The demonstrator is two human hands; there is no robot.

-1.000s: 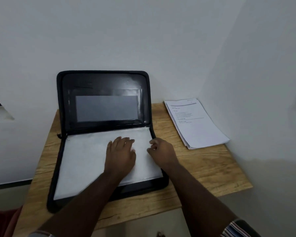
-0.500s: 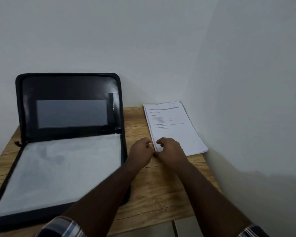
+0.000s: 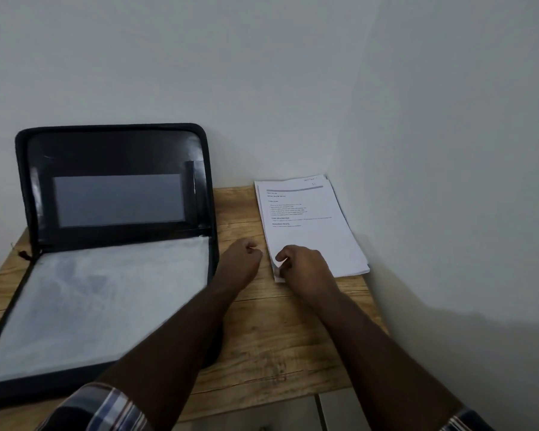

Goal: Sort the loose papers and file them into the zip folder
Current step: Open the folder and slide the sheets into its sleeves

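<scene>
Zip folder [image 3: 115,144], left of frame: black shell, grey inner panel, pale grey-white lower sheet. Papers [image 3: 308,231], centre right: white, black print, grey header bar. Table [image 3: 271,331]: light wood grain. Sleeves [image 3: 103,409], bottom edge: plaid, blue-and-white.

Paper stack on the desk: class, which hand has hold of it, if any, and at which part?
The right hand pinches the paper stack at its near left corner, lifting the top sheets. The left hand lies curled beside it, holding nothing.

Glossy black zip folder [image 3: 112,150] — matt pale lining, matt white papers [image 3: 305,225], grained wood table [image 3: 274,331].
</scene>
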